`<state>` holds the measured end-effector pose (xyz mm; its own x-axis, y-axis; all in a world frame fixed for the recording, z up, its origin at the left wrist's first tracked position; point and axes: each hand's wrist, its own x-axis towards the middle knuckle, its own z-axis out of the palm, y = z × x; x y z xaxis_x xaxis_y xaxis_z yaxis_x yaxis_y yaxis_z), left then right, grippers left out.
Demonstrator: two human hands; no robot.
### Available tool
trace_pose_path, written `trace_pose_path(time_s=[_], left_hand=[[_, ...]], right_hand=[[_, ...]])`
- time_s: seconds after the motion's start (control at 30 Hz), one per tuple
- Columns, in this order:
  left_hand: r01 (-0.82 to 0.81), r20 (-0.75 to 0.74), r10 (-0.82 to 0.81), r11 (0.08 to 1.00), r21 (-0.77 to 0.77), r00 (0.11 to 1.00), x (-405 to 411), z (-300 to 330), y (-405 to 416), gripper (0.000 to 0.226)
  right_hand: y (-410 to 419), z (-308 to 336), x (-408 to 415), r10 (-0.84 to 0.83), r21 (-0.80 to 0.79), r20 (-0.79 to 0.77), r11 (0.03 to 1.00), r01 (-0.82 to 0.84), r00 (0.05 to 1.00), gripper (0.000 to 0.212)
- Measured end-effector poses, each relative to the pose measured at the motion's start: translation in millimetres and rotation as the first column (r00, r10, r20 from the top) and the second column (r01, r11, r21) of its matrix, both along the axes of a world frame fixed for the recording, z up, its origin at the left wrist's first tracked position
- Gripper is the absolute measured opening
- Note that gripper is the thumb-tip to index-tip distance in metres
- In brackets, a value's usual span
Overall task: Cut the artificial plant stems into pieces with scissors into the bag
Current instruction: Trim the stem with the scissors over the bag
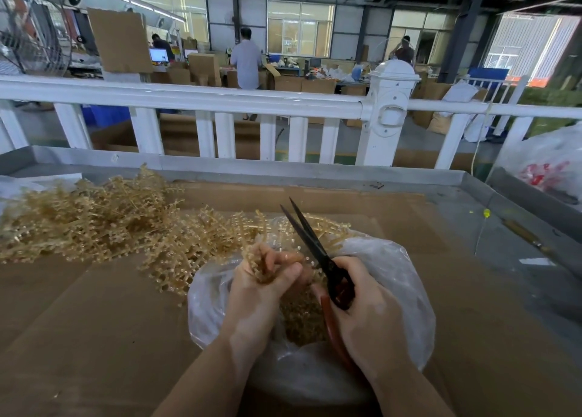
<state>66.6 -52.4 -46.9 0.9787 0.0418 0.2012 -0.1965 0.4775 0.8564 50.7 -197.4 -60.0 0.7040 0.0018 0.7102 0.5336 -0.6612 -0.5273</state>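
Left hand (267,278): grip closed on a bunch of beige artificial plant stems (256,263), held over the mouth of the bag.

Right hand (362,303): grip closed around the red handles of the scissors (318,252); the dark blades stand slightly parted, pointing far and left, just right of the held bunch.

Bag (400,284): clear plastic, open, lying on the near centre of the tabletop beneath both hands; cut beige pieces (302,319) show inside between the wrists.

Stem pile (94,221): large loose heap of uncut stems, left and far-left of the bag, its near edge reaching the bag's rim.

Tabletop (94,322): covered in flattened brown cardboard, with a grey raised rim (283,167) along the far side.

White railing (220,101): runs across directly beyond the rim, with a capped post (392,107) right of centre.

Second plastic bag (548,161): far right, red contents showing through.

Beyond the railing: cardboard boxes (318,85), a wire fan guard (28,32) at far left, and a person (247,59) standing with back turned.
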Motion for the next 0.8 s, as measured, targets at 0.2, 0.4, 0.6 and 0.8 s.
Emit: trace_pose_path(time_s=[0.2,0.4,0.6,0.8], left_hand=[[0.001,0.045,0.000,1.000,-0.025,0.999,1.2,-2.0,1.8,0.042],[0.023,0.071,-0.030,0.995,0.097,0.997,-2.3,-0.7,2.1,0.033],[0.156,-0.060,-0.167,0.975,-0.155,0.984,-3.0,-2.9,-2.8,0.025],[0.167,-0.103,-0.179,0.979,-0.117,0.978,-5.4,0.2,-6.9,0.022]], right_hand=[[0.1,2.2,-1.9,0.021,0.092,-0.004,0.996,-0.021,1.000,0.023],[-0.5,1.1,-1.6,0.032,0.071,0.004,0.997,-0.033,0.999,0.021],[-2.4,0.5,-0.4,0.048,0.133,-0.004,0.990,-0.047,0.999,0.020],[-3.1,0.1,-0.3,0.090,0.124,0.000,0.988,-0.089,0.996,0.024]])
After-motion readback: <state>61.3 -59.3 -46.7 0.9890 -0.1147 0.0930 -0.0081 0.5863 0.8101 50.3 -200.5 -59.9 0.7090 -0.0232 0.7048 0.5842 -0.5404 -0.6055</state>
